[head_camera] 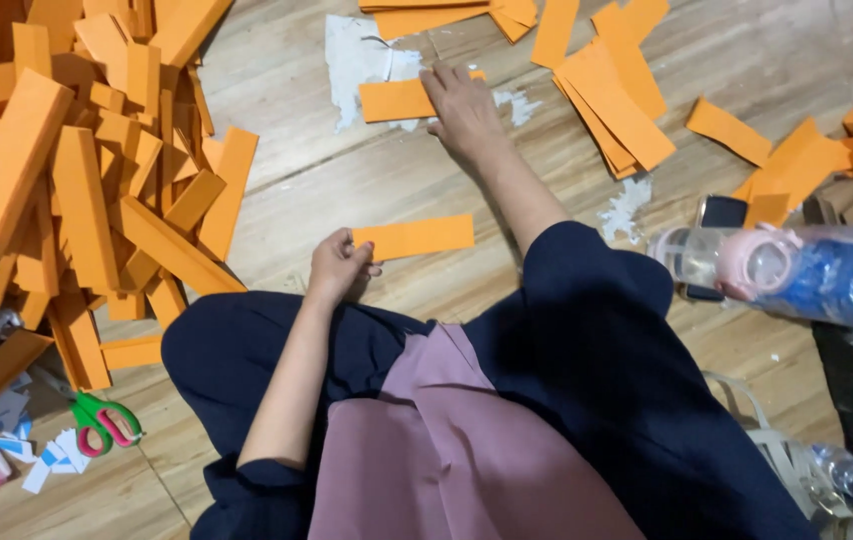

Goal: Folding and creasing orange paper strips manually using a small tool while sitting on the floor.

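A: We've got the left hand [339, 262] pinching one end of an orange paper strip [417, 237], fingers closed on it, lifted just off the wooden floor [347, 170] near our knees.

B: And the right hand [462, 105] reaches far, fingers spread flat, pressing another orange strip [397, 100] down on a white glue-smeared patch [362, 55] — we judge that keeps it from sliding.

A: Folded orange pieces heap [77, 170] up at left; flat strips [612, 95] wait far right. Green scissors [102, 420] lie near left.
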